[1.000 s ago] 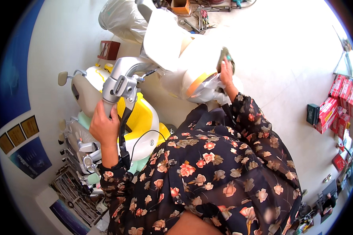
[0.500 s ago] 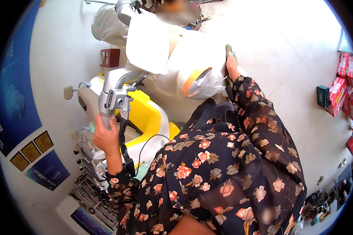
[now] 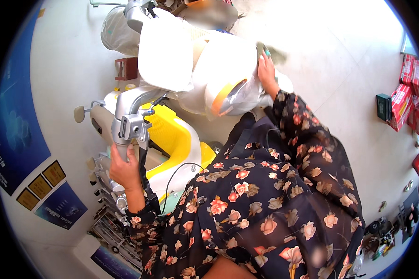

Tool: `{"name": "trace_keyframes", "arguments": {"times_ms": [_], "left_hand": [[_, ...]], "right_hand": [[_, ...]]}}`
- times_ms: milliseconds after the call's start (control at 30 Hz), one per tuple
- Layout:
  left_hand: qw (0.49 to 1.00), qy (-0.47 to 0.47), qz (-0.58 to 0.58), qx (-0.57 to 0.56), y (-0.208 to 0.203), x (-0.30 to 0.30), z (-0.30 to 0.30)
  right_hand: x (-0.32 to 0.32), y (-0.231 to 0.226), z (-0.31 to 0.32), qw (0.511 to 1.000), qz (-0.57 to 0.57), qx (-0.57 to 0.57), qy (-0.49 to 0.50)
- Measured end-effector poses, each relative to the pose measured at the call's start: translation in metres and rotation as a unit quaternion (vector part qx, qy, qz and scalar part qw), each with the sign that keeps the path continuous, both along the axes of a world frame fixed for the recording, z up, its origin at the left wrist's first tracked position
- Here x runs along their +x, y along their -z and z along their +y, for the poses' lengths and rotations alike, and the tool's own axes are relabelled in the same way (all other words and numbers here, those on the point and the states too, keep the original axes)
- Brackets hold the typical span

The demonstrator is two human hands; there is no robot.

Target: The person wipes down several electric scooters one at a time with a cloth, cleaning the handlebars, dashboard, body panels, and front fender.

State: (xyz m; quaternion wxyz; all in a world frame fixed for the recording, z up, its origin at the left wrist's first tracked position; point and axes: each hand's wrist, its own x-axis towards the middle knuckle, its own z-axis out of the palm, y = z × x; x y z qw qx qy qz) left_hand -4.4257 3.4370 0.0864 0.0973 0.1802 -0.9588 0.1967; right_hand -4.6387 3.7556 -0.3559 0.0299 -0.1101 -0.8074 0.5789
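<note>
My left hand is wrapped round the grey handlebar grip of a scooter, just below its silver lever bracket. Reaching forward, my right hand is at the far right side of the scooter's white front body, with a grey-green cloth under its fingers. The cloth is smeared by motion. Clear plastic film wraps the lower front, around an orange-edged opening. Behind the handlebar lies the yellow footboard.
A dark red stool-like box stands beyond the handlebar. Further scooters line the left, one with a round-cornered mirror. Red cartons and a dark green box are at the right wall. Blue posters hang on the left.
My right hand and the cloth have shifted a little left and farther up along the white body. The view has moved slightly; my left hand keeps its hold on the grip.
</note>
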Motion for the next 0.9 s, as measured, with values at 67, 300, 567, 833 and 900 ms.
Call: {"name": "trace_keyframes", "arguments": {"times_ms": [67, 300, 567, 833, 900], "left_hand": [[1.0, 0.0, 0.001, -0.012, 0.0, 0.003, -0.005], [1.0, 0.019, 0.004, -0.012, 0.002, 0.001, -0.007], [0.999, 0.005, -0.004, -0.031, 0.004, 0.002, -0.011], [1.0, -0.005, 0.004, -0.028, 0.003, -0.001, -0.015], [1.0, 0.0, -0.002, -0.025, 0.003, -0.001, -0.013]], "right_hand": [[-0.032, -0.005, 0.012, 0.994, -0.073, -0.029, -0.071], [-0.03, 0.011, 0.016, 0.977, -0.202, 0.055, -0.027], [0.013, -0.08, 0.001, 0.958, 0.184, 0.042, -0.214], [0.003, -0.108, -0.013, 0.911, 0.284, 0.152, -0.256], [0.033, -0.104, -0.007, 0.922, 0.268, 0.157, -0.23]]}}
